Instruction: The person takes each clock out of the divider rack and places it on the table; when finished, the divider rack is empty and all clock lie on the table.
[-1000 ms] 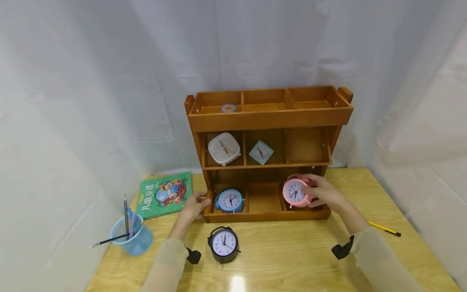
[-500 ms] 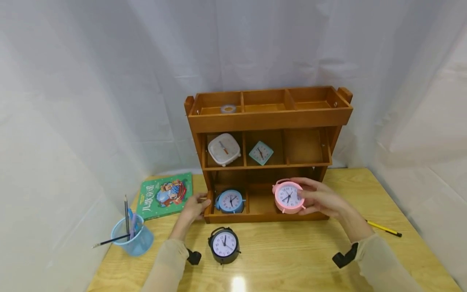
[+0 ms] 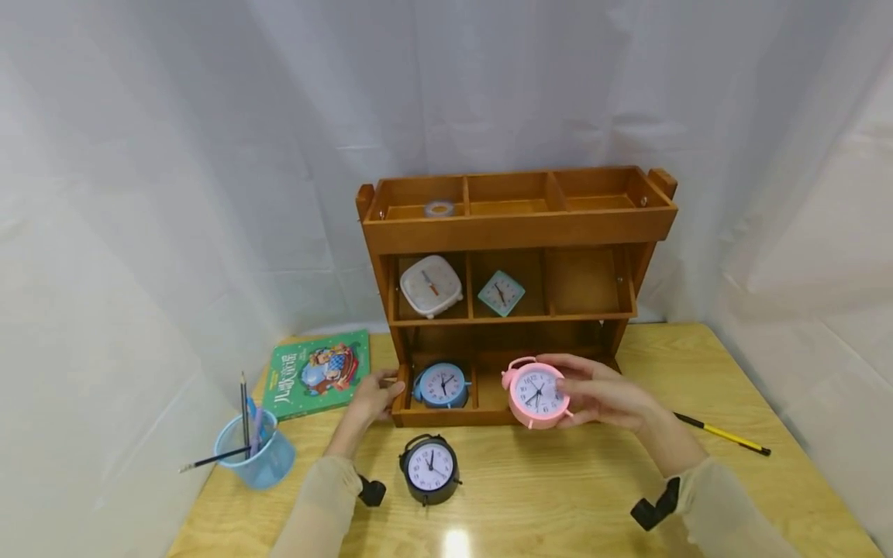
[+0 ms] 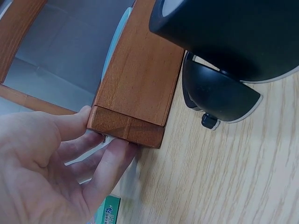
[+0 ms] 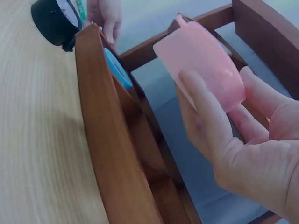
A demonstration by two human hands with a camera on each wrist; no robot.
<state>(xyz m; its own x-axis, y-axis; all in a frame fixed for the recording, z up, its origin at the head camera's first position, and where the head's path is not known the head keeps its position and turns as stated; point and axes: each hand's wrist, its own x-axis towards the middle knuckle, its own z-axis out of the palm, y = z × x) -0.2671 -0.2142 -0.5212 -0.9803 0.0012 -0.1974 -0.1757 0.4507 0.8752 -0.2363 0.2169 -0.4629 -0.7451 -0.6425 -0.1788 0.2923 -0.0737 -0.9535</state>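
Head view is showing the right grip [image 3: 605, 391] holding a pink clock [image 3: 536, 395] by the bottom tier of a wooden shelf [image 3: 516, 230], while the left grip [image 3: 370, 399] is clasping the shelf's left end and a black clock [image 3: 430, 468] is resting on the worktop [image 3: 558, 496].

There are five desk clocks [image 3: 539, 394] and one wooden shelf [image 3: 519, 227]. One tape roll [image 3: 430, 210], one book [image 3: 317, 376], one cup [image 3: 270, 466], two dark pencils [image 3: 245, 415] and one yellow-and-black pen-shaped tool [image 3: 729, 436] show.

A clock [image 3: 429, 470] sits before the shelf [image 3: 519, 228] (a book [image 3: 319, 375] lies to its left)
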